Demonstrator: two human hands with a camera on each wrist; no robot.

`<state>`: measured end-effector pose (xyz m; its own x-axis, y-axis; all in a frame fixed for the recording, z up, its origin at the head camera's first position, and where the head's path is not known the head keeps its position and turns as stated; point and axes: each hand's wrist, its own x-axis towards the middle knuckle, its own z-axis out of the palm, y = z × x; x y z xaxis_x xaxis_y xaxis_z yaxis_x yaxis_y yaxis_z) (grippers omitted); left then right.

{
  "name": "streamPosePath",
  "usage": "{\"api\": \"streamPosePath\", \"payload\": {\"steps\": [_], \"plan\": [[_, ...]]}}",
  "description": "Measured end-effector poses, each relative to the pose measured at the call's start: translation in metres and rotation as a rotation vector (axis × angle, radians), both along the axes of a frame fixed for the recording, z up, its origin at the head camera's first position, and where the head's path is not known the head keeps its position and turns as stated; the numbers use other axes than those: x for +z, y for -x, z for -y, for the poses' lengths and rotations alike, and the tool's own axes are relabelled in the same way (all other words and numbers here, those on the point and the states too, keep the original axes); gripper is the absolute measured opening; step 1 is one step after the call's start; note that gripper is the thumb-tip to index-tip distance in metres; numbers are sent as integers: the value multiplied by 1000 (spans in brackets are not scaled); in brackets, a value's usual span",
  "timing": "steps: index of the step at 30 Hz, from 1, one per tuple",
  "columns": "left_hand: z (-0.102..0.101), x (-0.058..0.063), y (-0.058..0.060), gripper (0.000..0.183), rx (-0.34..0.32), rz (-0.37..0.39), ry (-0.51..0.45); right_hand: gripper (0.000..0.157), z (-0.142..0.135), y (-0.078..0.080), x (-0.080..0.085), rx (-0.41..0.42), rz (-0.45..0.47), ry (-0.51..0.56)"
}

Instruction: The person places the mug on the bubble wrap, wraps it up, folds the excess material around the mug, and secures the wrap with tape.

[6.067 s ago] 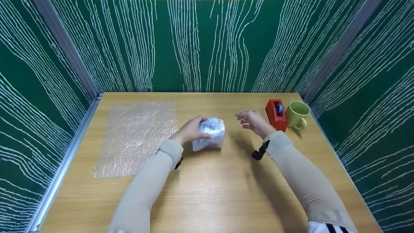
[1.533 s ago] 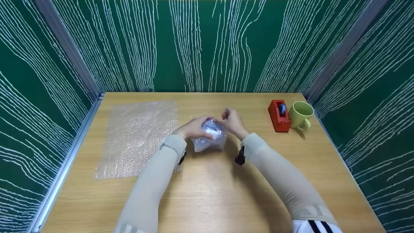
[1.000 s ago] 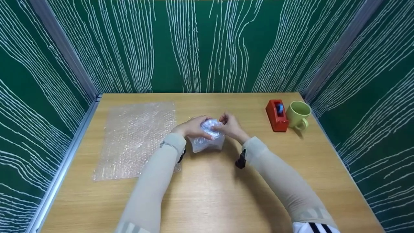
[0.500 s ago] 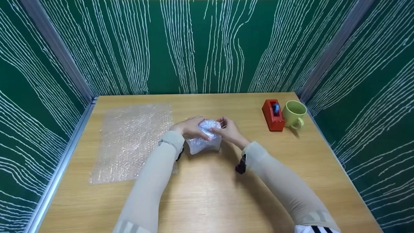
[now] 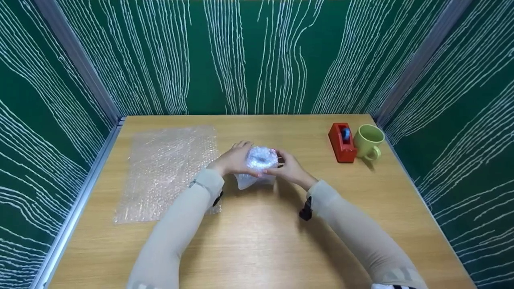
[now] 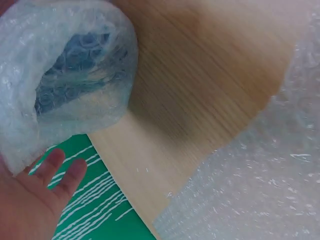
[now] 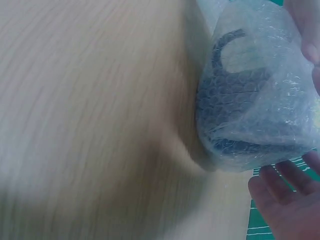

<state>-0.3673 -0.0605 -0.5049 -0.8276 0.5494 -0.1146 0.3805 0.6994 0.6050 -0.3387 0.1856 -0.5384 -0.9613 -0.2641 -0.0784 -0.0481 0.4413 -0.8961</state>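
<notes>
A bubble-wrapped mug (image 5: 262,158) sits upright in the middle of the table. Through the film in the right wrist view, the mug (image 7: 235,95) shows a dark body and a handle. The left hand (image 5: 233,161) holds its left side, thumb in front and fingers behind. From the right, the right hand (image 5: 294,170) holds it the same way, with the two thumbs nearly meeting at the front. Loose wrap sticks out at the mug's lower front. In the left wrist view, the fingers (image 6: 70,177) of the left hand extend past the wrapped bottom.
A flat sheet of bubble wrap (image 5: 168,172) lies on the left of the wooden table (image 5: 257,241). At the back right stand a red tape dispenser (image 5: 342,148) and a green mug (image 5: 367,142), side by side. Green walls enclose the table's back and sides.
The right hand came from beside the tape dispenser to the wrapped mug, worked at the wrap near its top, then slid to its right side. The left hand stays on the mug.
</notes>
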Motion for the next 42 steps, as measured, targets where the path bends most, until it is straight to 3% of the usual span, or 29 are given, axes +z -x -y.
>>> {"api": "streamPosePath", "payload": {"steps": [4,8,16,27,34,42], "plan": [[7,-2,-7,130,-17,-52,-1,93,0,-2,-4,24,-5,16],[15,-6,-15,123,16,-80,-34,96,2,-3,-11,55,-24,91],[20,-15,-25,104,38,-93,-106,94,5,-4,-19,24,-56,122],[10,-17,-16,93,46,-25,-153,86,1,-1,-21,-8,-61,120],[-6,-19,-7,90,83,15,-214,89,-9,5,-18,-64,-15,93],[-23,-23,7,88,110,4,-277,103,-14,8,-13,-83,-114,29]]}}
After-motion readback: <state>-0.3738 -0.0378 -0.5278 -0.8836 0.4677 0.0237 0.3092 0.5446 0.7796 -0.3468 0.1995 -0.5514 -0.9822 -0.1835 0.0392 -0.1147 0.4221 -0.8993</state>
